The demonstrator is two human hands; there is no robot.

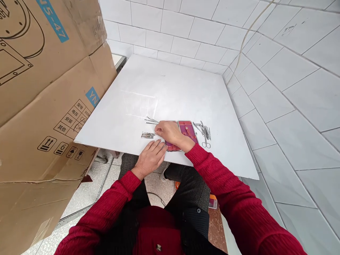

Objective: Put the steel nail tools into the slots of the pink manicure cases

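Observation:
A manicure case (188, 129) lies unfolded on the white board, its red lining and small straps showing. My right hand (169, 132) reaches leftward across the case and covers much of its left half. Its thumb and fingertips are pinched together beside the nail clippers (147, 135); anything between them is too small to make out. My left hand (151, 157) rests with fingers stretched out at the board's near edge, fingertips by the case's lower left corner. Thin metal tools (151, 120) lie just beyond the clippers. Small scissors (206, 145) and several other metal tools (203, 130) lie right of the case.
The white board (180, 88) serves as the work surface, with a clear plastic sheet (140, 104) on its left part. A large cardboard box (53, 95) stands close on the left. Tiled walls (292, 106) bound the back and right, where a cable (242, 44) hangs.

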